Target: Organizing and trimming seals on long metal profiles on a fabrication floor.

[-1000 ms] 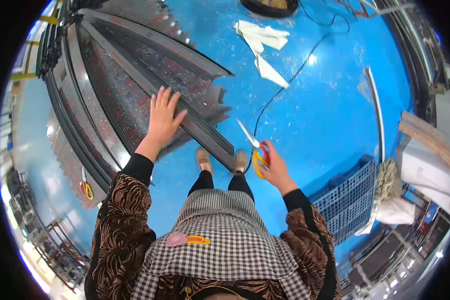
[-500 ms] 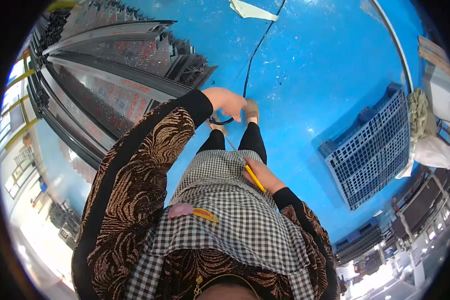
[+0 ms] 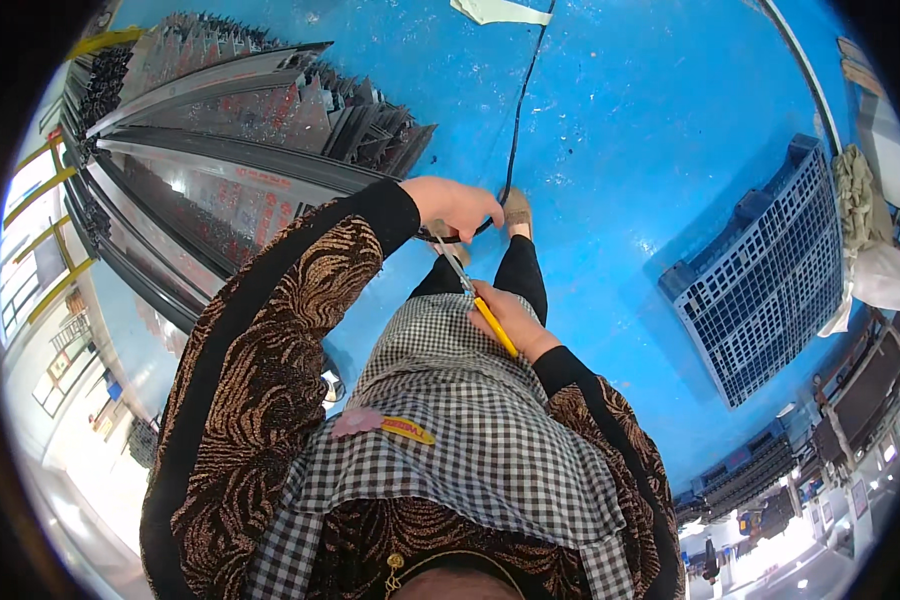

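My left hand [image 3: 452, 206] is closed on a long thin black strip [image 3: 519, 112], cord-like, which runs along the blue floor from the far edge and curls under the fingers. In my right hand [image 3: 518, 322] is a yellow-handled tool [image 3: 496, 328] with a long narrow metal blade; I cannot tell whether it is a knife or scissors. Its tip reaches up beside the left hand, close to the curled part of the strip. Whether blade and strip touch is unclear. Both hands are in front of my checked apron [image 3: 450, 400].
Stacked dark metal profiles [image 3: 260, 150] with printed film fill the left, their ends close to my left hand. A blue-grey plastic pallet [image 3: 770, 285] lies on the right, beside cloth and white bags [image 3: 878, 277]. A pale sheet [image 3: 500, 11] rests on the far floor.
My right hand has moved up and left, bringing the blade close to my left hand. The black strip has shifted right along the floor; the left hand still holds it.
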`<state>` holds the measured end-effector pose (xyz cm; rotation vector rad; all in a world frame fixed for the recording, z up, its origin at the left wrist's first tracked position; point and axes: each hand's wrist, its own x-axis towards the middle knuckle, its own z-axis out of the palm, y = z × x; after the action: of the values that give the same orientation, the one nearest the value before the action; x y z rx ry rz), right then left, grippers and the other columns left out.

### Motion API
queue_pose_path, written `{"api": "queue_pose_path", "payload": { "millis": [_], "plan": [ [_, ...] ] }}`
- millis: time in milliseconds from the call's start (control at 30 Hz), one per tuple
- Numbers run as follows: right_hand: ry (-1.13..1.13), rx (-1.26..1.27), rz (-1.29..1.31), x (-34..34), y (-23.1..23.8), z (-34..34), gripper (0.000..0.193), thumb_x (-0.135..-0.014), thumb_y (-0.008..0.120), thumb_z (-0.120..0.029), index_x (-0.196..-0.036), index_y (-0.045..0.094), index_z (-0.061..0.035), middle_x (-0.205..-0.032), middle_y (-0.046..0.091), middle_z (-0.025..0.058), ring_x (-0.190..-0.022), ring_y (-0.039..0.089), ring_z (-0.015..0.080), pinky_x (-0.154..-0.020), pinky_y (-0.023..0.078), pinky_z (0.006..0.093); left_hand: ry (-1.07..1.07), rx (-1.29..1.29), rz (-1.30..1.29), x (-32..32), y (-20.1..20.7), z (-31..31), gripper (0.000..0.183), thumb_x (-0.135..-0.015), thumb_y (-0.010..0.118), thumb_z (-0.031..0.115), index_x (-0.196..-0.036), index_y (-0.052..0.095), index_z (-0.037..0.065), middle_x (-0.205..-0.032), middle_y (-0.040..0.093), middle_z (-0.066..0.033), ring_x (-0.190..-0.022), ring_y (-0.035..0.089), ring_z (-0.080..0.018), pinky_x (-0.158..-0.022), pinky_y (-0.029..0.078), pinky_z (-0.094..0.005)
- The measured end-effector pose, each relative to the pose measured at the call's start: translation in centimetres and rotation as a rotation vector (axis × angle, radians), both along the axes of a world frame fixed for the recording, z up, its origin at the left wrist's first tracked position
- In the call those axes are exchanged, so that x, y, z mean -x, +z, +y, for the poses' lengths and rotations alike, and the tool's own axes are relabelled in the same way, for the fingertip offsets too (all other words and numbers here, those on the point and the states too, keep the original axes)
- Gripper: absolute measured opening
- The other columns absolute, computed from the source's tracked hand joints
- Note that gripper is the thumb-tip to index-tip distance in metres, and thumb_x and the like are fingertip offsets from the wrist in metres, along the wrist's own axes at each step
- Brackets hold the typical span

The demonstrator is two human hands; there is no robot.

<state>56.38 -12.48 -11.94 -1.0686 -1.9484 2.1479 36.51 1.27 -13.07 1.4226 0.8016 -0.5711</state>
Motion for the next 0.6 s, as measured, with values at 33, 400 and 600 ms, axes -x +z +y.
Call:
{"api": "queue_pose_path", "payload": {
  "millis": [33, 400, 600],
  "plan": [
    [0.002, -0.025, 0.005, 0.1, -0.1, -0.1, 0.045, -0.083, 0.059, -0.018, -0.122, 0.043, -0.0025, -0.083, 0.060, 0.0134, -0.070, 0.057, 0.0309, -0.062, 0.044, 0.0347, 0.010, 0.016, 0.002, 0.0, 0.1, 0.1, 0.060, -0.065, 0.069, -0.004, -0.122, 0.052, 0.006, -0.083, 0.060, -0.0105, -0.064, 0.058, -0.0235, -0.055, 0.050, -0.0323],
    [-0.080, 0.030, 0.030, 1.2, -0.2, -1.5, 0.039, -0.082, 0.059, -0.015, -0.116, 0.044, -0.0009, -0.081, 0.059, 0.0162, -0.068, 0.058, 0.0340, -0.063, 0.046, 0.0379, 0.006, 0.027, -0.026, -0.3, 0.7, 0.3, 0.059, -0.063, 0.069, -0.006, -0.119, 0.055, 0.006, -0.084, 0.059, -0.0095, -0.064, 0.056, -0.0231, -0.056, 0.050, -0.0327],
    [-0.139, 0.071, 0.057, 2.1, -0.5, -3.0, 0.037, -0.082, 0.057, -0.014, -0.114, 0.045, -0.0008, -0.080, 0.059, 0.0166, -0.067, 0.058, 0.0355, -0.062, 0.046, 0.0384, 0.007, 0.048, -0.036, -0.2, -0.2, -0.1, 0.058, -0.063, 0.068, -0.006, -0.118, 0.055, 0.007, -0.081, 0.059, -0.0087, -0.063, 0.055, -0.0233, -0.056, 0.048, -0.0331]
  ]
}}
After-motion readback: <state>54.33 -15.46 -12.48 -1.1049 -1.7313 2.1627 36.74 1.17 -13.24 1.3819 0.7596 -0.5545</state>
